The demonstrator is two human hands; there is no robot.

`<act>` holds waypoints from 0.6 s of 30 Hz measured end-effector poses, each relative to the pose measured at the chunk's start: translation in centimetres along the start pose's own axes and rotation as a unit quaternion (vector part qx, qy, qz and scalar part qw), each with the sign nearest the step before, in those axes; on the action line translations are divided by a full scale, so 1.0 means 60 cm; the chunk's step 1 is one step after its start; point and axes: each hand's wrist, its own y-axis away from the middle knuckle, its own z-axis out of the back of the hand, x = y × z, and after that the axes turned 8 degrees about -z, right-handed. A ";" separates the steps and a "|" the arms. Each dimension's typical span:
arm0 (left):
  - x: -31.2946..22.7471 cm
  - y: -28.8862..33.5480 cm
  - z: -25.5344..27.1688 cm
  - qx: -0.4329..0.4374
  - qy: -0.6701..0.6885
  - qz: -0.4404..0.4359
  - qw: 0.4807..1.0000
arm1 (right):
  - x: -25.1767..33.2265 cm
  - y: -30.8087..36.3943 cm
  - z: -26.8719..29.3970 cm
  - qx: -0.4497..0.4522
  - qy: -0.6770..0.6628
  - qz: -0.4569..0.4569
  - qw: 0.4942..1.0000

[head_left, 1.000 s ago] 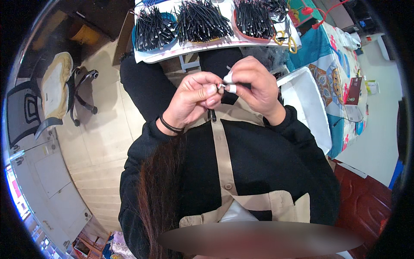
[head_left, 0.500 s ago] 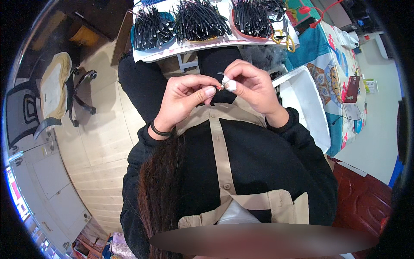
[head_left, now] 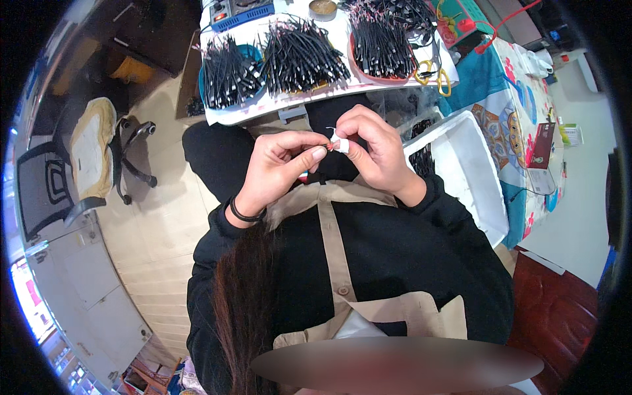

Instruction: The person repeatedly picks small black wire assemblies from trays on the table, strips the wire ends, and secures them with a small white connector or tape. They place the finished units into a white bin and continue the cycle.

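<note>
In front of my chest, my left hand (head_left: 280, 164) pinches a thin piece with small reddish wire ends (head_left: 328, 147) between thumb and index finger. My right hand (head_left: 378, 151) meets it there, thumb and index finger closed at the tip of those wires. White wrapping (head_left: 342, 145) covers the tips of the right thumb and index finger. Most of the held piece is hidden by the fingers. Beyond my hands, on the white table, stand bunches of black cables (head_left: 306, 56) with pale ends, some in round basins.
Yellow-handled scissors (head_left: 442, 80) lie at the table's right edge, near a blue device (head_left: 242, 14) and a round tin (head_left: 322, 8). A white foam box (head_left: 471, 178) with black cables inside is at my right. An office chair (head_left: 89, 158) stands at left.
The view has shifted, showing more of the table's far side. Both hands stay together at the wire ends, with the right fingers slightly re-angled.
</note>
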 end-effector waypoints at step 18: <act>-0.005 -0.508 0.082 0.075 -0.633 -0.219 0.739 | -0.228 0.008 -0.006 0.086 0.103 0.012 0.991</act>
